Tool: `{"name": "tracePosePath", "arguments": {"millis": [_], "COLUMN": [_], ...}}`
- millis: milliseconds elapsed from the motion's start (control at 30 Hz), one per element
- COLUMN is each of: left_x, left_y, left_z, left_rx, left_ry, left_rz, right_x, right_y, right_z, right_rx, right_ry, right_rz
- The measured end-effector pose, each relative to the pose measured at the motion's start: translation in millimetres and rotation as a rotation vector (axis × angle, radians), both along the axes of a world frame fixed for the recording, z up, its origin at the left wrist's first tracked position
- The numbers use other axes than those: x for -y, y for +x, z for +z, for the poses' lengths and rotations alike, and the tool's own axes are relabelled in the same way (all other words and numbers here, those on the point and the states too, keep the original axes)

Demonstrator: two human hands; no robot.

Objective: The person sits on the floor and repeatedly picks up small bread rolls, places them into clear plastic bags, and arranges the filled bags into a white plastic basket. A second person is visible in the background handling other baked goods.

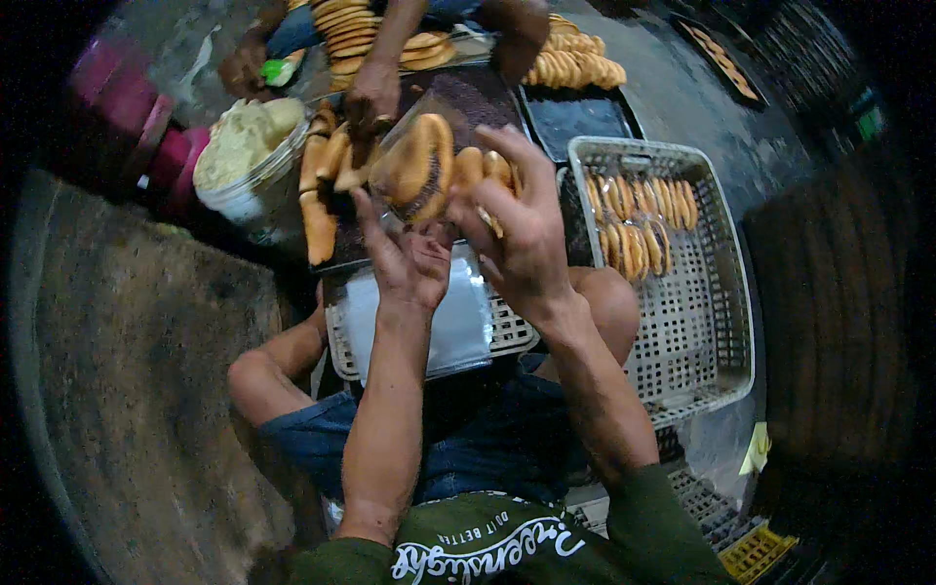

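In front of me a filled bun (417, 168) with a dark filling is inside a clear plastic bag. My left hand (409, 256) is under the bag's lower end, its fingers around it. Close on the right, my right hand (519, 219) is blurred, fingers spread and bent; whether it touches the bag I cannot tell. Below my hands a stack of clear plastic bags (461, 314) lies on an upturned or flat plastic crate (515, 325). More buns (318, 219) lie on the dark tray (482, 95) beyond, partly hidden by my hands.
At right stands a plastic crate (738, 322) holding rows of bagged buns (636, 248). A bucket (241, 197) of pale cream is at left. Across from me, a co-worker's hand (373, 95) reaches over the tray. Another dark tray (578, 117) and stacked buns (570, 66) lie beyond.
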State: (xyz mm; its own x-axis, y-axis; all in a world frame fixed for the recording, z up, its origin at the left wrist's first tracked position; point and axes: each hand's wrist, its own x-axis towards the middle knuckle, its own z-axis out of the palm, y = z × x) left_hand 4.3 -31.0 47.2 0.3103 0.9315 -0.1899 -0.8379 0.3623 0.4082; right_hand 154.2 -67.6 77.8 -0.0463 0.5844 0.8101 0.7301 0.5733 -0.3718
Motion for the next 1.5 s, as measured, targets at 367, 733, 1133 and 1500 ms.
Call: {"name": "tracePosePath", "arguments": {"millis": [367, 733, 1133, 1500], "left_x": [-37.5, 8.3, 36.4, -27.2], "left_y": [113.2, -85.1, -84.4, 26.3], "left_z": [-6.4, -53.4, -95.3, -41.8], "left_rx": [-0.517, -1.141, -1.826, -0.234], "left_ry": [0.063, 0.093, 0.159, 0.114], "left_rz": [-0.513, -0.119, -0.648, -0.339], "right_x": [-35.6, -73.3, -115.1, -67.9], "right_y": [183.3, 257.1, 297.0, 106.7], "right_z": [-31.8, -193.0, -212.3, 8.4], "right_rx": [0.469, -0.324, -0.417, -0.278], "right_ry": [-0.443, -0.537, -0.954, -0.732], "right_rz": [-0.333, -0.557, -0.888, -0.191]}}
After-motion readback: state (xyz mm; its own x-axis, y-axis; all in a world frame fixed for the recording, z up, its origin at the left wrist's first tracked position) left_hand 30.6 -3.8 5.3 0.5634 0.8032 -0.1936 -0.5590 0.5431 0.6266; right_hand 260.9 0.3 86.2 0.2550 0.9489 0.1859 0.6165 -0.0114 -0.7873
